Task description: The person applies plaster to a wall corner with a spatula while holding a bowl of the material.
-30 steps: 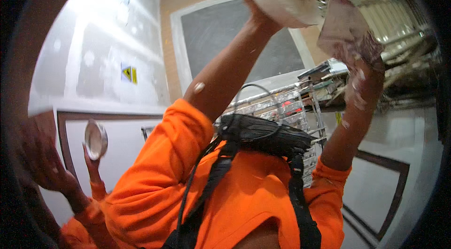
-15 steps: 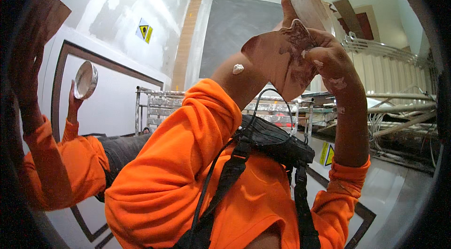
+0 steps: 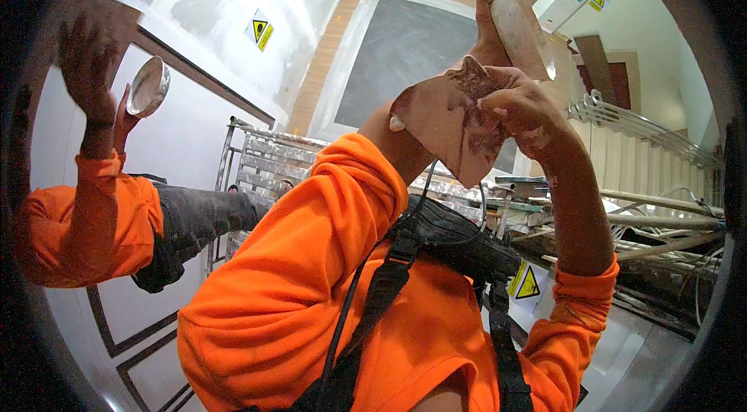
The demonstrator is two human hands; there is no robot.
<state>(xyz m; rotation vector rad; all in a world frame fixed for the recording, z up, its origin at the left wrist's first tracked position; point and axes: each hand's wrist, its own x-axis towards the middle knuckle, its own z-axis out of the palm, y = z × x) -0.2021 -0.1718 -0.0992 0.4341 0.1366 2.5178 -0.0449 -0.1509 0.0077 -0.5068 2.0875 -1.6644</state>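
My left hand [image 3: 486, 35] grips a round, shallow white container [image 3: 520, 29] tilted on its side high in the view. My right hand [image 3: 525, 108], smeared with white compound, is closed on a flat, broad-bladed scraper [image 3: 443, 128] with dark smudges. The blade lies across the view of my left forearm, just below the container; whether they touch I cannot tell. A small white lump shows on that forearm.
At left a co-worker in orange [image 3: 105, 233] raises a round container [image 3: 146, 87] and a blurred flat tool [image 3: 117, 23]. A metal scaffold frame [image 3: 261, 149], poles and cables [image 3: 665, 221], a stairwell railing [image 3: 622, 120] and a grey white-bordered panel [image 3: 405, 50] surround me.
My right hand has swung leftward with the scraper, from apart at the right to across my left forearm below the container. The co-worker's arms have risen in the view.
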